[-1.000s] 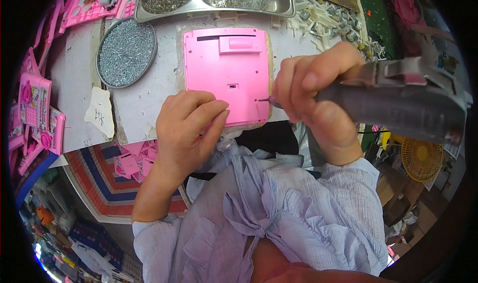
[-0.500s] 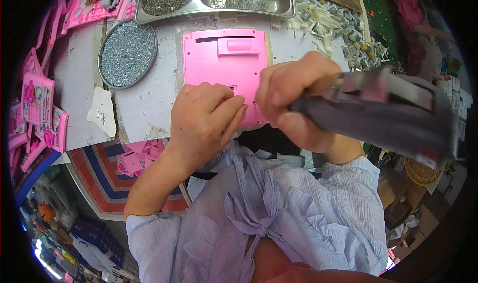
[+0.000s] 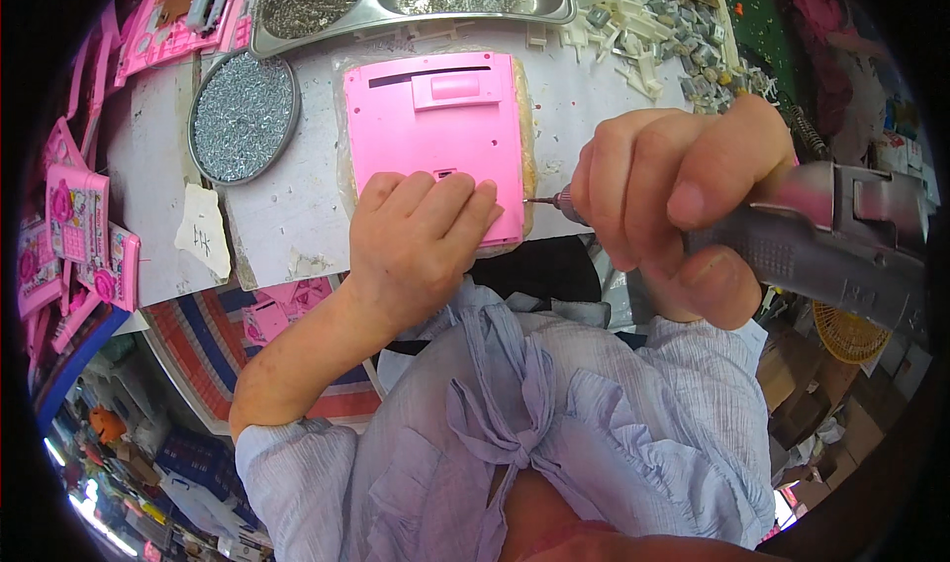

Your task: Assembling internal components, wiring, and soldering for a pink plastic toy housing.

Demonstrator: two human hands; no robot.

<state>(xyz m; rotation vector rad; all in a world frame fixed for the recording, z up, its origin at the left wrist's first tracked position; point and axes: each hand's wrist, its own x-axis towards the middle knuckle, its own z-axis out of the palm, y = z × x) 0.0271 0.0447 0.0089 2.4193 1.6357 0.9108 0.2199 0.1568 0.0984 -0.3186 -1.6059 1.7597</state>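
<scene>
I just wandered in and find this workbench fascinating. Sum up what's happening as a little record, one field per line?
Left hand: the left hand lies palm down on the pink case
Right hand: the right hand grips a dark handheld driver
Driver tip: at the case's right edge; contact can't be told
Left of case: a round dish of small silvery metal pieces
Beyond case: a divided metal tray
Beyond case, to the right: heaped white and grey parts
</scene>
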